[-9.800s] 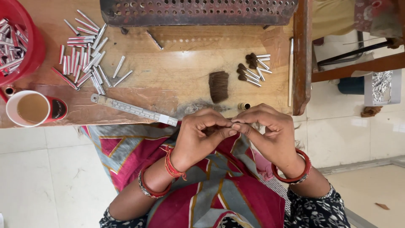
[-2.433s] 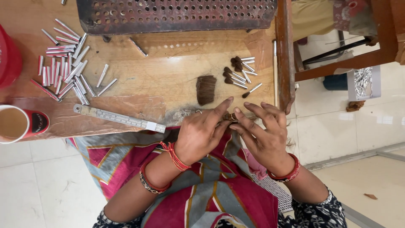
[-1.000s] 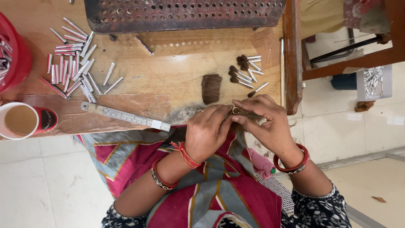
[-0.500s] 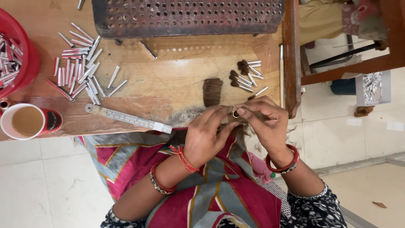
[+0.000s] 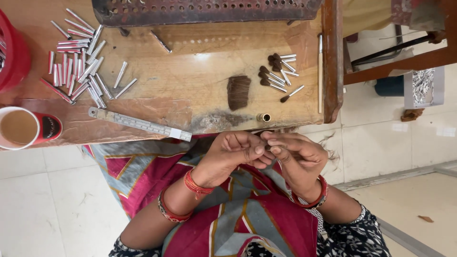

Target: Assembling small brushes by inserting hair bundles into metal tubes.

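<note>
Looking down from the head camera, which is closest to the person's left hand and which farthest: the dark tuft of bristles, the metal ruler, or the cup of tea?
From the left hand:
1. Dark tuft of bristles, just beyond it on the wooden table.
2. Metal ruler, along the table's near edge; only its near end rivals the tuft.
3. Cup of tea, at the far end of the table.

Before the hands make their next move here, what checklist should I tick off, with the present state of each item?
1. Left hand and right hand meet over the lap: ok.
2. What the fingertips pinch can be seen: cannot tell.
3. Hair bundle within reach on the board: ok.
4. Empty metal tubes in supply: ok.
5. Finished brush tips lie apart from the tubes: ok.
6. Cup stands clear of both hands: ok.
</note>
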